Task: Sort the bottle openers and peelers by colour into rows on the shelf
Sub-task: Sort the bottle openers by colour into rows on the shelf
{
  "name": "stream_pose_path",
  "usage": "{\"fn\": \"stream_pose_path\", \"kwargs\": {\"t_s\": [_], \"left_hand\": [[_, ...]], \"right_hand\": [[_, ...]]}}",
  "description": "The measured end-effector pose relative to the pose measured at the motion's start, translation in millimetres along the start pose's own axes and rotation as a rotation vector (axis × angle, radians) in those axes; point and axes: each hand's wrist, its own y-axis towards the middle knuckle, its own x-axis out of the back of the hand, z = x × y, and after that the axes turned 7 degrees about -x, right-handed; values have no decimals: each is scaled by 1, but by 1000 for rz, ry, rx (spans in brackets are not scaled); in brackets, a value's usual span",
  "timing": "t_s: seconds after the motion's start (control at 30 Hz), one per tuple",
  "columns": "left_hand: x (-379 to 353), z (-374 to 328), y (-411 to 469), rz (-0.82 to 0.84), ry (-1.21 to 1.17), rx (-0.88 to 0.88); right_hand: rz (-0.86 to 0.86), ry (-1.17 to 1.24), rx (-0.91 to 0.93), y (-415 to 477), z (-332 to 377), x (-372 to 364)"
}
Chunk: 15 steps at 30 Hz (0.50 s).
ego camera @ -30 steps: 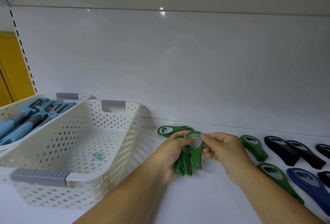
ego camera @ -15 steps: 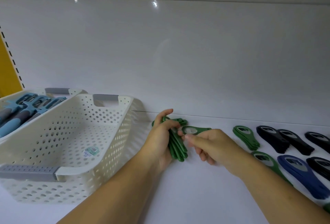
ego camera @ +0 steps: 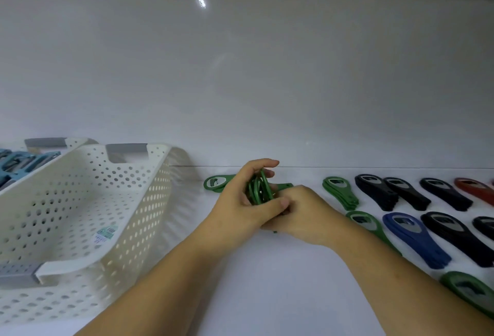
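- The left hand [ego camera: 238,202] grips a bunch of green bottle openers [ego camera: 257,191] on edge over the white shelf [ego camera: 267,282].
- The right hand [ego camera: 304,215] is against the bunch. Its fingers are hidden, so I cannot tell if it grips.
- A white basket [ego camera: 149,202] sits to the left.
- Rows of openers [ego camera: 409,194] lie to the right.

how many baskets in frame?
2. The near basket sits at lower left, only a label showing inside. The far basket is behind it at the left edge, holding blue peelers. Others may lie out of frame.
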Motion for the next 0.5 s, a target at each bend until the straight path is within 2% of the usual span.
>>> {"fn": "stream_pose_path", "kwargs": {"t_s": [0.1, 0.23, 0.37, 0.5], "left_hand": [[8, 2, 1, 110, 107, 24], [10, 1, 1, 217, 236, 40], [5, 2, -1, 196, 279, 28], [1, 7, -1, 171, 224, 42]], "right_hand": [[-78, -97, -32, 2, -8, 5], [-34, -91, -15, 2, -8, 2], [53, -8, 55, 1, -1, -7], [24, 10, 75, 5, -3, -14]]}}
